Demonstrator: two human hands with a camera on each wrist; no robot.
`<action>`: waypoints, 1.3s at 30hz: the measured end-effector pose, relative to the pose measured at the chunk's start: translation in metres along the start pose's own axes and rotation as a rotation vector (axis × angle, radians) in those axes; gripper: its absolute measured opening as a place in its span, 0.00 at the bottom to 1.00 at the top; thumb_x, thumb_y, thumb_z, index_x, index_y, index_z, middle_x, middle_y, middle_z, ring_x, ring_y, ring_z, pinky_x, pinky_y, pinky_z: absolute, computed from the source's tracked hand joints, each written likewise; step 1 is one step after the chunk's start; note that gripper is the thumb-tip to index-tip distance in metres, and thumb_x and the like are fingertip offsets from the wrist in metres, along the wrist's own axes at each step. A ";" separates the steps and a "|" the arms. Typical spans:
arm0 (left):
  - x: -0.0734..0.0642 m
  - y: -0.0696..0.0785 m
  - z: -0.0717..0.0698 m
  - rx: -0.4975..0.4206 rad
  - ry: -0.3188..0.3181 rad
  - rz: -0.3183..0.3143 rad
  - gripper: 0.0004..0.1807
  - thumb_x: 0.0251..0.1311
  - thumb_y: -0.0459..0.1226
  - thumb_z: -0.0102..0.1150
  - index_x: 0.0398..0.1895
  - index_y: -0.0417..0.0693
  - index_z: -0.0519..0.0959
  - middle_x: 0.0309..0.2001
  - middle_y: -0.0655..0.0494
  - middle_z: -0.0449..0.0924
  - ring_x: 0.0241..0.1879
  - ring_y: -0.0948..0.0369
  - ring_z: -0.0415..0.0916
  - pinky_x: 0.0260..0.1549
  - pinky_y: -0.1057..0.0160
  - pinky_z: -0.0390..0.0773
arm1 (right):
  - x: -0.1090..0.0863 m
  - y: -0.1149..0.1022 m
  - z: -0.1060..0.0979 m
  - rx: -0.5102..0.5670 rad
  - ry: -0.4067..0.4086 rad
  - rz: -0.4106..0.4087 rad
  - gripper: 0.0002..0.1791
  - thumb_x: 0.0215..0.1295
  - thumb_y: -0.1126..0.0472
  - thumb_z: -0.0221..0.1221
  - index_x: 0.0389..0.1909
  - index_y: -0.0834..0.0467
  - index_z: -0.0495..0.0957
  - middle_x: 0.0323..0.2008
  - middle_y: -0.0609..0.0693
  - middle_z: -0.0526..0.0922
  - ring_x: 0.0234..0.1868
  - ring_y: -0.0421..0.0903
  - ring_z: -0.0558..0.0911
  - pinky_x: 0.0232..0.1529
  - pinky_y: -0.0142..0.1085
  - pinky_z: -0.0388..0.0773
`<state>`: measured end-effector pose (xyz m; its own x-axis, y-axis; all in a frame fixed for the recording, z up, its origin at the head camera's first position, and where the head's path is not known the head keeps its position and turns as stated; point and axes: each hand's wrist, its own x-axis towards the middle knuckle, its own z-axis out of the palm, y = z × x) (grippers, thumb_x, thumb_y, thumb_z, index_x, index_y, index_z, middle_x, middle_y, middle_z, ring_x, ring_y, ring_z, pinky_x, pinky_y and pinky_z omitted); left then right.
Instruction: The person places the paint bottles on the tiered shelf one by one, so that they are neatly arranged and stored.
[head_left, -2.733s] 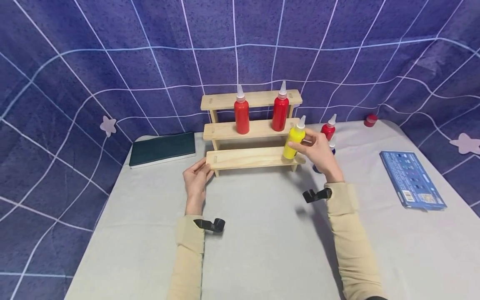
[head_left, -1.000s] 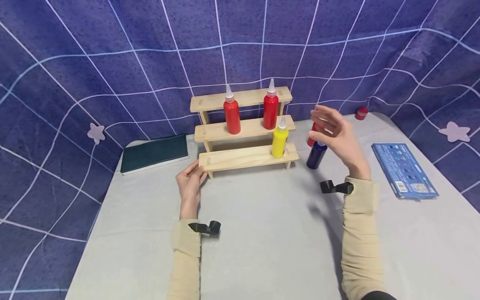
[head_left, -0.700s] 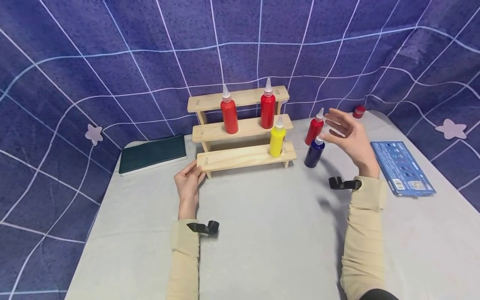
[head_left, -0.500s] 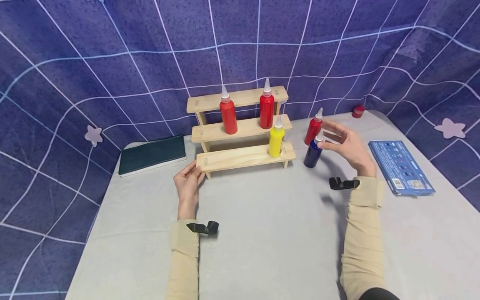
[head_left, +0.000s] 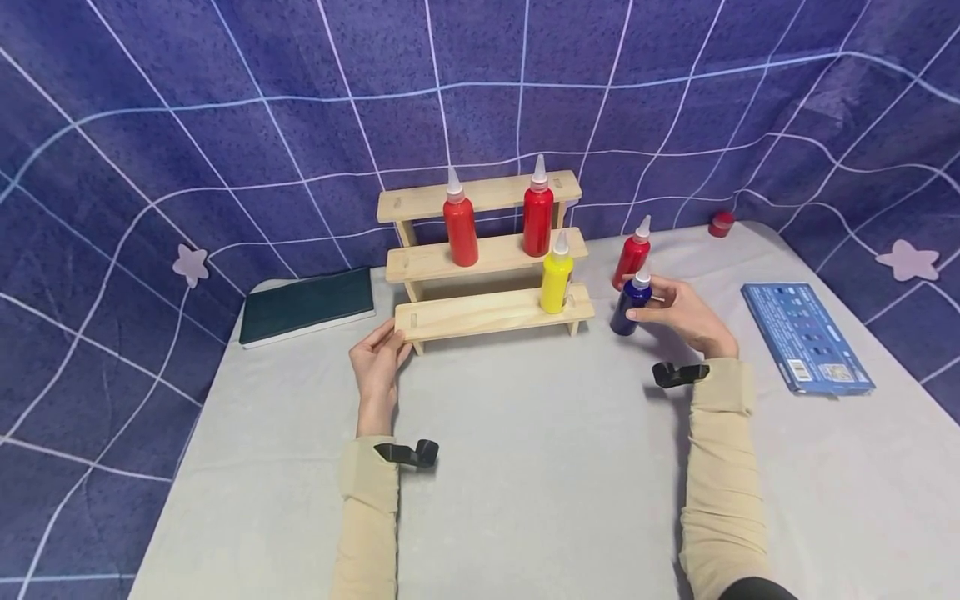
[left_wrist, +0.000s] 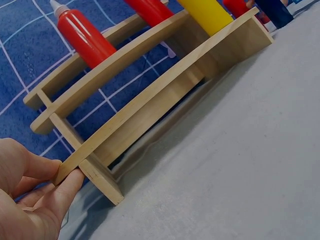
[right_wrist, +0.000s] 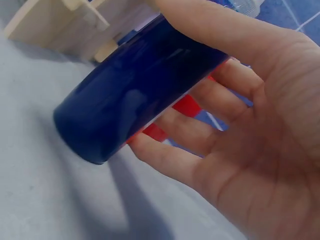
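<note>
My left hand (head_left: pixel 377 367) pinches the left end of the lowest board of a three-tier wooden shelf (head_left: pixel 480 317); the left wrist view shows thumb and fingers (left_wrist: pixel 67 192) on both faces of the board. My right hand (head_left: pixel 686 317) grips a dark blue squeeze bottle (head_left: pixel 632 307) with a white nozzle cap, thumb on the near side and fingers behind. In the right wrist view the bottle's lower part (right_wrist: pixel 120 95) shows below the hand. On the middle tier stand two red squeeze bottles (head_left: pixel 461 233), and a yellow squeeze bottle (head_left: pixel 556 283) stands at the right of the lowest tier.
Another red bottle (head_left: pixel 632 254) stands just behind the blue one. A dark green notebook (head_left: pixel 307 307) lies left of the shelf, a blue box (head_left: pixel 806 337) lies at the right. A small red jar (head_left: pixel 722 224) sits at the back right, near the curtain (head_left: pixel 300 142).
The yellow bottle, earlier in my right hand, now stands released on the lowest tier. My right hand has moved right and down and closed round the blue bottle. My left hand stays on the shelf.
</note>
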<state>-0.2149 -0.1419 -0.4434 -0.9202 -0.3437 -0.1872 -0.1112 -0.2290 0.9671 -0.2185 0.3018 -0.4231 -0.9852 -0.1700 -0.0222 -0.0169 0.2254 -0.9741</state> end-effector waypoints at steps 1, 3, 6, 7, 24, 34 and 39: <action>0.000 0.001 0.000 -0.005 -0.001 0.001 0.21 0.64 0.25 0.56 0.61 0.34 0.74 0.52 0.41 0.75 0.48 0.57 0.80 0.46 0.69 0.84 | 0.001 0.002 0.001 0.019 -0.003 -0.005 0.32 0.59 0.69 0.66 0.64 0.71 0.68 0.45 0.36 0.85 0.45 0.35 0.83 0.49 0.23 0.78; 0.000 0.001 0.000 -0.004 -0.007 0.005 0.21 0.64 0.25 0.56 0.61 0.34 0.74 0.52 0.40 0.74 0.50 0.55 0.79 0.46 0.68 0.83 | 0.002 0.006 0.002 0.051 -0.010 -0.021 0.32 0.59 0.70 0.66 0.63 0.73 0.68 0.45 0.37 0.85 0.46 0.35 0.83 0.49 0.23 0.79; 0.000 0.002 0.000 -0.002 -0.014 0.009 0.21 0.64 0.25 0.55 0.61 0.33 0.74 0.54 0.38 0.73 0.53 0.51 0.77 0.47 0.67 0.83 | 0.003 0.010 0.003 0.084 -0.012 -0.043 0.30 0.60 0.71 0.65 0.63 0.74 0.68 0.46 0.39 0.86 0.45 0.34 0.83 0.48 0.23 0.79; 0.000 0.002 0.000 -0.003 -0.014 0.009 0.21 0.64 0.25 0.55 0.61 0.33 0.74 0.54 0.38 0.73 0.53 0.51 0.77 0.47 0.67 0.83 | 0.003 0.010 0.003 0.103 -0.013 -0.053 0.29 0.60 0.71 0.65 0.62 0.73 0.69 0.45 0.41 0.86 0.45 0.34 0.83 0.47 0.23 0.79; -0.002 0.004 -0.001 -0.009 -0.010 0.016 0.21 0.64 0.25 0.56 0.61 0.33 0.74 0.55 0.37 0.74 0.54 0.50 0.77 0.48 0.66 0.83 | -0.006 -0.040 0.011 0.095 -0.146 -0.225 0.24 0.59 0.75 0.63 0.58 0.70 0.74 0.52 0.53 0.84 0.53 0.43 0.82 0.53 0.28 0.80; -0.002 0.003 -0.003 -0.018 0.004 -0.012 0.21 0.63 0.25 0.56 0.61 0.35 0.74 0.54 0.38 0.75 0.50 0.54 0.79 0.45 0.68 0.84 | -0.002 -0.070 0.045 -0.030 -0.340 -0.190 0.26 0.57 0.72 0.66 0.58 0.67 0.75 0.49 0.50 0.85 0.48 0.45 0.84 0.52 0.31 0.80; 0.000 0.003 -0.003 -0.022 -0.005 -0.016 0.22 0.63 0.25 0.56 0.61 0.35 0.74 0.55 0.38 0.75 0.53 0.52 0.78 0.45 0.68 0.84 | 0.002 -0.080 0.062 -0.045 -0.409 -0.221 0.27 0.56 0.72 0.68 0.57 0.70 0.74 0.50 0.57 0.84 0.49 0.46 0.83 0.50 0.33 0.82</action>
<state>-0.2146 -0.1450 -0.4415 -0.9202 -0.3353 -0.2020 -0.1179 -0.2547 0.9598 -0.2081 0.2240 -0.3596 -0.8092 -0.5807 0.0895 -0.2357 0.1812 -0.9548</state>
